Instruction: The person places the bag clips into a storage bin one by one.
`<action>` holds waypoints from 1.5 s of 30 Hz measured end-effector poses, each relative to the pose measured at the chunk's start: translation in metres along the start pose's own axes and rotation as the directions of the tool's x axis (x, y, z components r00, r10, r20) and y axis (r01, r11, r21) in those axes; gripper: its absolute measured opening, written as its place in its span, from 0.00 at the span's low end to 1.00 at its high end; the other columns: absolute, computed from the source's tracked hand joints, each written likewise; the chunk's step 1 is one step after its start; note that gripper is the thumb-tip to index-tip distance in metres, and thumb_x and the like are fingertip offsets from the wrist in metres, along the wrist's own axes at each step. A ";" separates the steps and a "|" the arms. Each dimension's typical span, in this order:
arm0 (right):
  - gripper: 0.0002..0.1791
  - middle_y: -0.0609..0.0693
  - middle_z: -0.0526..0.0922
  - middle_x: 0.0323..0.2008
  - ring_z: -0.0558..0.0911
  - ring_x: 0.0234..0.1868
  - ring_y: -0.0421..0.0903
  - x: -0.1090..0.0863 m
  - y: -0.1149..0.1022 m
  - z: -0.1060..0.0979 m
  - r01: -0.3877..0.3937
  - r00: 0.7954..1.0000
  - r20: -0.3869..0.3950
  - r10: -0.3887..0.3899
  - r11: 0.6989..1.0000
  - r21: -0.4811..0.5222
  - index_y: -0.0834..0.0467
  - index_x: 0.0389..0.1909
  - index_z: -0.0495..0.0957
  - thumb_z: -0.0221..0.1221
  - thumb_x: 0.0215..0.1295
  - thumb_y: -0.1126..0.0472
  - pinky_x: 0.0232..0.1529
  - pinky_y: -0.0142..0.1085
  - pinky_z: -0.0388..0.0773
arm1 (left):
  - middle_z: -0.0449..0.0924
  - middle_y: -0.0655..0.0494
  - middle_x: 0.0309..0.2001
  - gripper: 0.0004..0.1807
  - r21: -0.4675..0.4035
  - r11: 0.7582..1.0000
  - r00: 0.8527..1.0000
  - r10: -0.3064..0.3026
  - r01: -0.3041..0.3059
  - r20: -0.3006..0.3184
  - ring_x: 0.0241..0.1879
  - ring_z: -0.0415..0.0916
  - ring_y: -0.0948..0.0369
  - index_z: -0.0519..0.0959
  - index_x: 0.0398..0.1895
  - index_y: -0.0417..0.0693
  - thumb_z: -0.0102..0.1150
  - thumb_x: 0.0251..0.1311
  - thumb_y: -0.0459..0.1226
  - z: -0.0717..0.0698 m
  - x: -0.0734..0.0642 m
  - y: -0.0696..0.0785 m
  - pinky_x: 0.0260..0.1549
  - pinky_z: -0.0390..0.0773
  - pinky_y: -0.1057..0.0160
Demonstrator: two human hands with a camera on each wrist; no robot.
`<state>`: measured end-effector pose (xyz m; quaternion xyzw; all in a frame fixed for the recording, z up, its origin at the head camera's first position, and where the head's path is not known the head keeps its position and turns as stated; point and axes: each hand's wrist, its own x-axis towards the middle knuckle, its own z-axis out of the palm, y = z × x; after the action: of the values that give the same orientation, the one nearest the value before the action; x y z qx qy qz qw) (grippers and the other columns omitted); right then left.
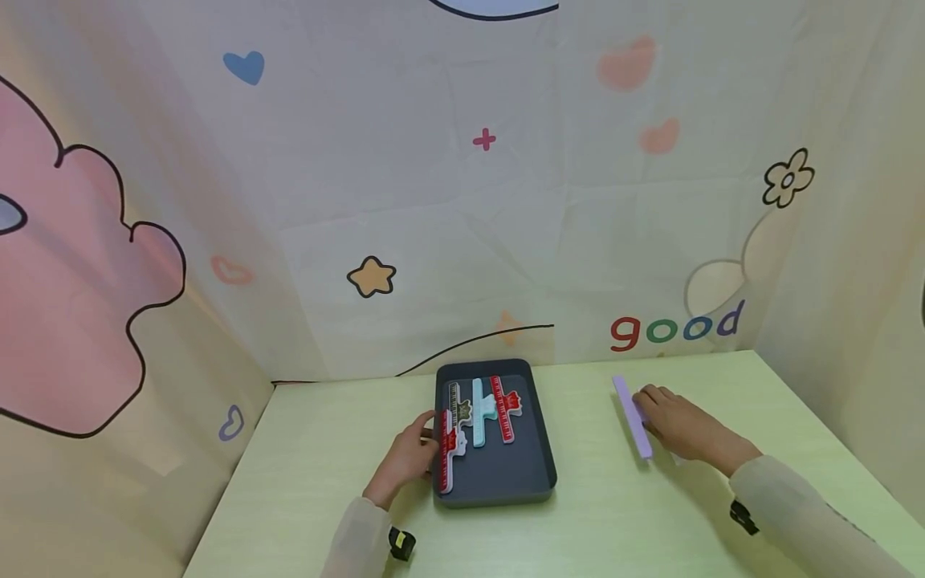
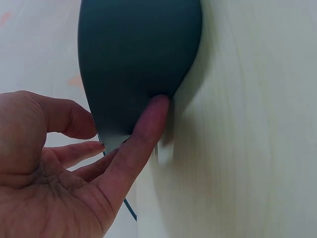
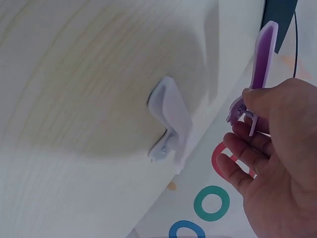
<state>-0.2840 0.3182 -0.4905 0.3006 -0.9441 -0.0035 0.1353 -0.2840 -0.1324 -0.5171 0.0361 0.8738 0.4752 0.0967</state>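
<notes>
A dark grey tray (image 1: 499, 482) holds several ruler-edged clips. My left hand (image 1: 408, 453) grips its left wall; in the left wrist view one finger presses low on the wall (image 2: 133, 49) and another touches the rim. Inside lie a dark patterned clip (image 1: 454, 397), a light blue clip (image 1: 478, 425), a red clip (image 1: 502, 417) and a red-and-white clip (image 1: 446, 461). To the right of the tray, my right hand (image 1: 675, 421) pinches a purple clip (image 1: 633, 417) between thumb and fingers, its long bar tilted. A pale clip (image 3: 171, 119) lies on the table beneath that hand.
The pale green table (image 1: 311, 474) meets a printed cloth backdrop (image 1: 419, 201) behind the tray. Cloth also hangs at the left and right sides. Each wrist wears a small black device (image 1: 401, 543).
</notes>
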 end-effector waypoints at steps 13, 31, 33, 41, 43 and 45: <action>0.20 0.56 0.77 0.48 0.78 0.49 0.54 0.014 -0.011 -0.022 -0.003 0.998 -0.055 0.002 1.000 -0.009 0.64 0.52 0.73 0.64 0.62 0.63 0.40 0.48 0.82 | 0.73 0.33 0.60 0.32 0.010 1.000 1.000 0.008 -0.008 -0.010 0.46 0.79 0.49 0.58 0.75 0.45 0.47 0.67 0.34 -0.001 0.002 0.001 0.24 0.86 0.60; 0.20 0.57 0.77 0.48 0.77 0.48 0.54 0.030 -0.032 -0.043 0.019 0.996 -0.089 -0.017 1.000 0.016 0.66 0.53 0.73 0.63 0.63 0.64 0.44 0.48 0.81 | 0.72 0.33 0.61 0.32 -0.017 1.000 1.000 0.005 -0.005 -0.002 0.47 0.79 0.48 0.58 0.75 0.46 0.48 0.66 0.34 -0.001 0.001 -0.003 0.25 0.86 0.59; 0.20 0.58 0.77 0.49 0.77 0.49 0.54 0.032 -0.035 -0.044 0.017 0.996 -0.090 -0.014 1.000 0.024 0.67 0.54 0.73 0.63 0.63 0.64 0.46 0.49 0.81 | 0.72 0.33 0.61 0.33 -0.016 1.000 1.000 0.005 -0.005 -0.001 0.47 0.79 0.48 0.58 0.75 0.46 0.48 0.66 0.34 -0.001 0.001 -0.003 0.25 0.86 0.59; 0.23 0.59 0.77 0.51 0.76 0.52 0.55 0.045 -0.046 -0.049 0.017 0.992 -0.124 -0.012 0.999 0.042 0.66 0.56 0.72 0.64 0.62 0.62 0.51 0.51 0.80 | 0.71 0.35 0.62 0.32 -0.014 1.000 1.000 -0.008 0.008 -0.004 0.49 0.78 0.48 0.58 0.75 0.47 0.47 0.66 0.34 -0.002 0.002 -0.002 0.26 0.87 0.59; 0.23 0.58 0.77 0.51 0.76 0.51 0.55 0.048 -0.049 -0.050 0.029 0.989 -0.143 -0.022 0.999 0.041 0.66 0.56 0.72 0.64 0.62 0.63 0.50 0.50 0.80 | 0.71 0.35 0.62 0.32 -0.015 1.000 1.000 -0.008 0.008 -0.003 0.49 0.78 0.48 0.58 0.75 0.47 0.47 0.67 0.34 -0.002 0.002 -0.002 0.26 0.87 0.59; 0.23 0.58 0.77 0.50 0.76 0.50 0.54 0.052 -0.053 -0.051 0.038 0.988 -0.152 -0.031 0.998 0.044 0.66 0.55 0.72 0.65 0.62 0.63 0.49 0.50 0.80 | 0.71 0.35 0.62 0.32 -0.016 1.000 1.000 -0.004 0.004 -0.002 0.49 0.78 0.48 0.58 0.75 0.46 0.47 0.67 0.34 -0.001 0.002 -0.002 0.26 0.87 0.59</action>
<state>-0.2816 0.2492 -0.4328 0.3195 -0.9255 0.0390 0.1995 -0.2865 -0.1343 -0.5187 0.0332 0.8701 0.4821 0.0969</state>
